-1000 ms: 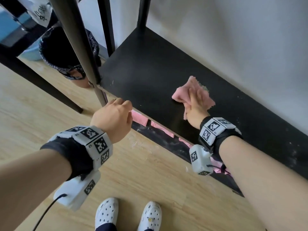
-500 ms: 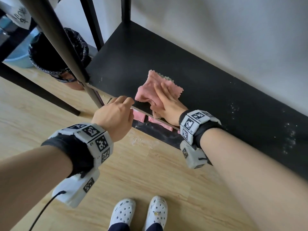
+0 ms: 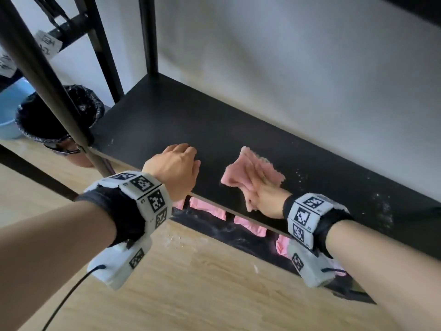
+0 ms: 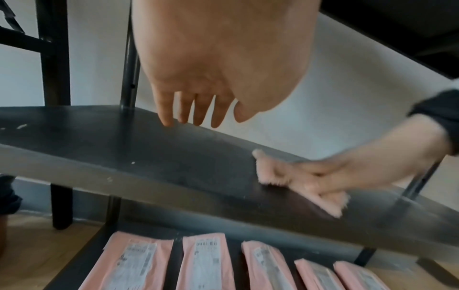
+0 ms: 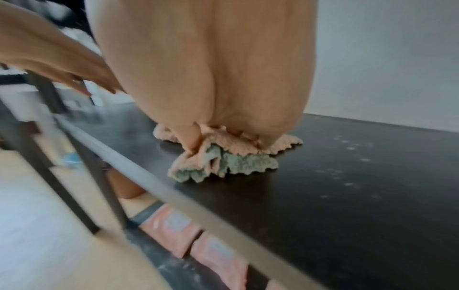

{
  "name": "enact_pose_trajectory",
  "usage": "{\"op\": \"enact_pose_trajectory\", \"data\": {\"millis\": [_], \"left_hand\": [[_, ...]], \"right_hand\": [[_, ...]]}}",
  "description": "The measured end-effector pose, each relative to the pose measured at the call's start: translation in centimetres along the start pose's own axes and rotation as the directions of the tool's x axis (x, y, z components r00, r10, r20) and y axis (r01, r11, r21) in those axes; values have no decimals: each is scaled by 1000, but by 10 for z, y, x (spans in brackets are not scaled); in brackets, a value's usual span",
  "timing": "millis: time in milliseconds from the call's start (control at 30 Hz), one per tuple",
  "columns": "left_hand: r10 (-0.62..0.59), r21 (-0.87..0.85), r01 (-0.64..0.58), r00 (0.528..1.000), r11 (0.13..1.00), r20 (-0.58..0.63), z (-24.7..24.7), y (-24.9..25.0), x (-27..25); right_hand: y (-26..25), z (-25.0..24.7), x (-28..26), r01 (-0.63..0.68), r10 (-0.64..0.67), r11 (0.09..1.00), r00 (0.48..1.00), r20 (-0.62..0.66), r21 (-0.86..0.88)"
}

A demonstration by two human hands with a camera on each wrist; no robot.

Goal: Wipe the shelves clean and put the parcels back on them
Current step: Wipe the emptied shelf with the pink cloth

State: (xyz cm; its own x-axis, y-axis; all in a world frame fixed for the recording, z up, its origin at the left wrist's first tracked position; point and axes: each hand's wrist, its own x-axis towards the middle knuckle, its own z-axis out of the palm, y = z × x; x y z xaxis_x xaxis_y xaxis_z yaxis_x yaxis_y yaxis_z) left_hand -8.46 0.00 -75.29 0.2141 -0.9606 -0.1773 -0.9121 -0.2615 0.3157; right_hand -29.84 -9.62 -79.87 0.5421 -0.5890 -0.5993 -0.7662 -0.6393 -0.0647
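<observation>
Since half a second ago the cloth [image 3: 250, 174] has slid right along the shelf [image 3: 214, 130], and the left hand [image 3: 175, 169] has come over its front edge. The right hand [image 3: 267, 199] presses and grips the cloth; the left hangs relaxed, holding nothing. Parcels [image 4: 203, 263] lie on the shelf below. A post [image 3: 47, 75] crosses before the bin [image 3: 35, 120].

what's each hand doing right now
Left hand: open, fingers relaxed above the black shelf board, holding nothing.
Right hand: gripping the crumpled pink cleaning cloth against that board.
</observation>
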Motion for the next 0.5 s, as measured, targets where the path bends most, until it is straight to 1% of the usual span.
{"op": "enact_pose_trajectory", "data": {"millis": [33,67,100,167,200,233,267,300,367,400,433,500], "left_hand": [[-5,24,5,1000,1000,-8,-3,3,4],[-3,52,4,1000,999,-12,-6,6,9],[-2,79,3,1000,997,-20,-8,9,14],[-4,105,10,998,994,-64,-12,9,27],[-8,103,17,996,995,-87,-11,7,31],[-11,93,21,994,995,-109,-10,5,36],[-13,82,23,992,996,-126,-6,2,39],[-11,76,21,991,997,-131,-2,-1,41],[19,93,-8,994,996,-112,11,-4,40],[45,109,-33,993,993,-106,17,-5,38],[74,127,-60,992,990,-102,23,-6,37],[102,155,-86,989,984,-102,30,-6,33]], "right_hand": [[-10,4,-1,43,-40,997,998,42,-65],[-20,5,1,65,-62,996,996,56,-53],[-28,4,12,84,-83,996,996,35,-10],[-39,-5,49,86,-85,996,995,-50,16],[-42,-12,66,95,-97,995,991,-96,-18],[-41,-23,82,103,-114,991,985,-130,-90],[-39,-36,92,115,-145,980,971,-191,-161],[-35,-51,92,113,-158,975,959,-238,-190],[-21,-69,78,159,-193,979,927,-321,-132],[-10,-70,70,170,-176,984,907,-383,-50],[3,-69,62,119,-88,992,904,-419,49],[22,-60,46,-26,90,988,893,-440,149]]}}
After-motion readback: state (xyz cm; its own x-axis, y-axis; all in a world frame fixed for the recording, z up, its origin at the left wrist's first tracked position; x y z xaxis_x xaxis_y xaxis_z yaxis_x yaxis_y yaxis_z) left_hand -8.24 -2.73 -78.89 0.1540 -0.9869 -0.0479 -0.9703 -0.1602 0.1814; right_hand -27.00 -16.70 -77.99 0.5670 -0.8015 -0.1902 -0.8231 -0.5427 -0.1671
